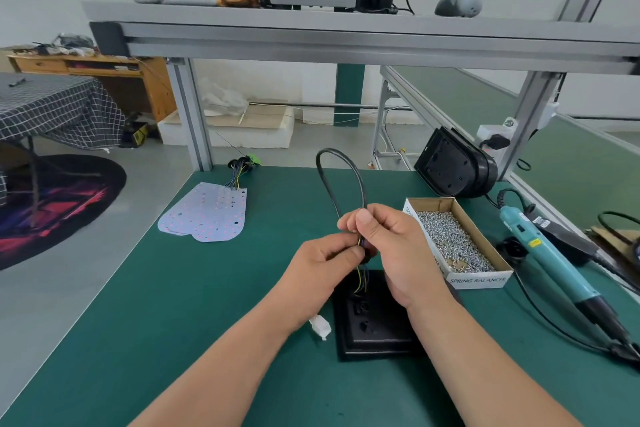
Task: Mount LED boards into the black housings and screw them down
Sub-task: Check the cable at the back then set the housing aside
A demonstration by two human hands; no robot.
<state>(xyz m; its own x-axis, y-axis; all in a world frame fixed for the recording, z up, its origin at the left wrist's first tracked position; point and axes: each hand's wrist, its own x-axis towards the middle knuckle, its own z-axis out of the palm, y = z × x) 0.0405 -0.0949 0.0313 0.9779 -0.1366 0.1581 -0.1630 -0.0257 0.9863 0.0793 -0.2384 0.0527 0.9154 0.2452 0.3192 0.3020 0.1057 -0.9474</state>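
Note:
A black housing (372, 333) lies back-up on the green mat, right under my hands. Thin coloured wires (360, 279) rise from it to a black cable (341, 180) that loops upward. My left hand (322, 263) pinches the dark grommet where wires meet cable. My right hand (391, 246) pinches the cable just above it. A white connector (320, 326) lies beside the housing's left edge. A stack of white LED boards (207, 213) with coloured wires lies at the far left of the mat.
An open cardboard box of screws (457, 239) stands to the right of my hands. A teal electric screwdriver (550, 253) lies further right with its cord. More black housings (453, 165) lean at the back right. An aluminium frame shelf (346, 35) spans overhead.

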